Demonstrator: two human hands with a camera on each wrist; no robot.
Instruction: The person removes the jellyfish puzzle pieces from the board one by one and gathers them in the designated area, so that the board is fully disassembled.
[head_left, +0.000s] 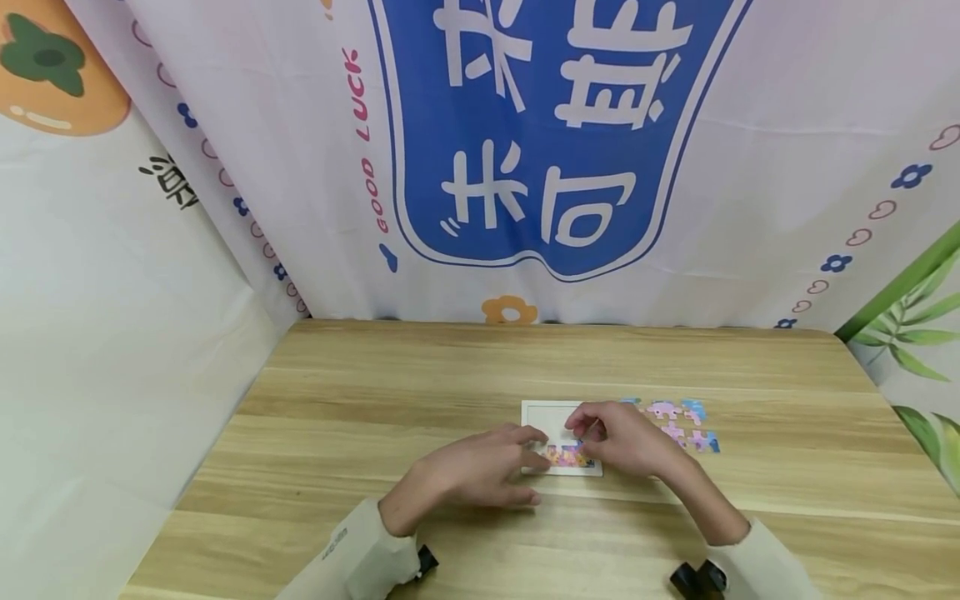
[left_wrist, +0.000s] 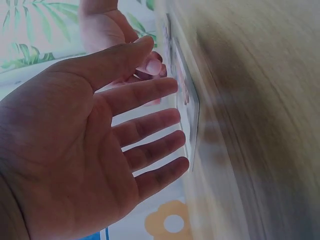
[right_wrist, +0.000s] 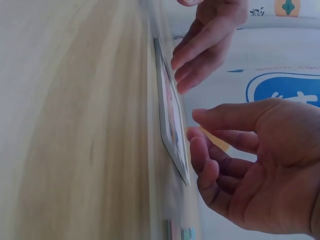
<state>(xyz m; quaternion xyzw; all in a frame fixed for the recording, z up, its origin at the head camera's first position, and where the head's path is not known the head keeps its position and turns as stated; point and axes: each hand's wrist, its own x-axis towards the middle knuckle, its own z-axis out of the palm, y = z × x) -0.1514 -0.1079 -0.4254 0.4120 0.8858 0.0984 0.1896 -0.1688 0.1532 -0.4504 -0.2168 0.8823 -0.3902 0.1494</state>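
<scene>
A white jigsaw puzzle tray point(head_left: 553, 403) lies flat on the table, with colourful joined puzzle pieces point(head_left: 564, 456) along its near side and bare white behind them. My left hand point(head_left: 491, 468) hovers at the tray's left edge, its fingers spread and nearly straight in the left wrist view. Over the tray's right side, my right hand point(head_left: 626, 439) has its fingers loosely bent. The right wrist view shows a small gap between that thumb and index finger point(right_wrist: 240, 140), with nothing visible in it. Part of the tray's right side is hidden beneath the right hand.
Several loose pink and blue puzzle pieces point(head_left: 701, 440) lie just right of the tray, partly behind the right hand. The wooden table point(head_left: 360, 383) reaches back to a printed cloth point(head_left: 322, 167). Dark wrist devices point(head_left: 697, 579) show at both sleeves.
</scene>
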